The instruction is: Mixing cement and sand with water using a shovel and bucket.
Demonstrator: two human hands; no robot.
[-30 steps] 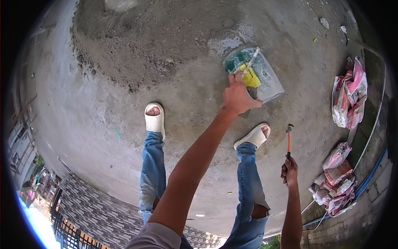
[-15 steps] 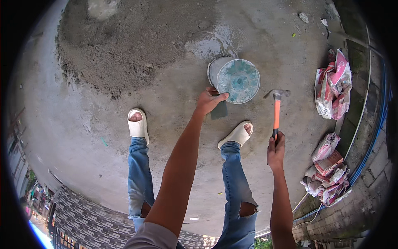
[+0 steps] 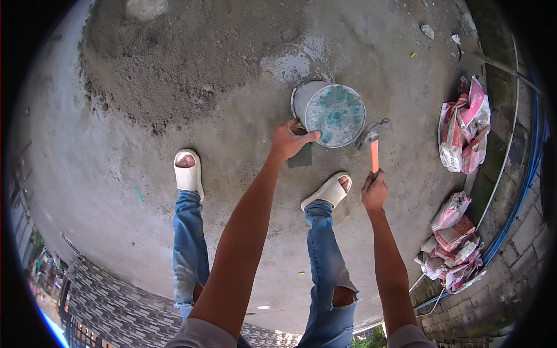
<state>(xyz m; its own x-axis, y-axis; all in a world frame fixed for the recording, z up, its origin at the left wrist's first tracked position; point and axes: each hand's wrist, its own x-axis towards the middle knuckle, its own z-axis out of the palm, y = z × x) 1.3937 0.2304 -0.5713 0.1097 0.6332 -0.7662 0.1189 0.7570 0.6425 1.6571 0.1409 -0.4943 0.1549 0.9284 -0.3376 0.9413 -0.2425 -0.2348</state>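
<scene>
A grey-white bucket (image 3: 335, 116) has its round bottom, stained green, turned up toward me. My left hand (image 3: 293, 139) grips its side, thumb along the edge of the bottom. The inside of the bucket is hidden. In my right hand (image 3: 374, 190) is a claw hammer (image 3: 375, 152) with an orange and black handle, its metal head beside the bucket's right edge. Whether the head touches the bucket I cannot tell. Just below my left hand shows a dark green-grey rectangular thing (image 3: 300, 156), partly covered by the hand.
Wet grey mortar (image 3: 174, 69) spreads over the concrete floor at the far left. On the right lie crumpled red and white sacks (image 3: 464, 127) and a second heap of sacks (image 3: 455, 246), beside blue pipes (image 3: 519, 197) and a block wall. My sandalled feet stand apart.
My right hand has brought the hammer left, so its head is now near the bucket's edge. My left hand keeps its hold, and the bucket has hardly moved.
</scene>
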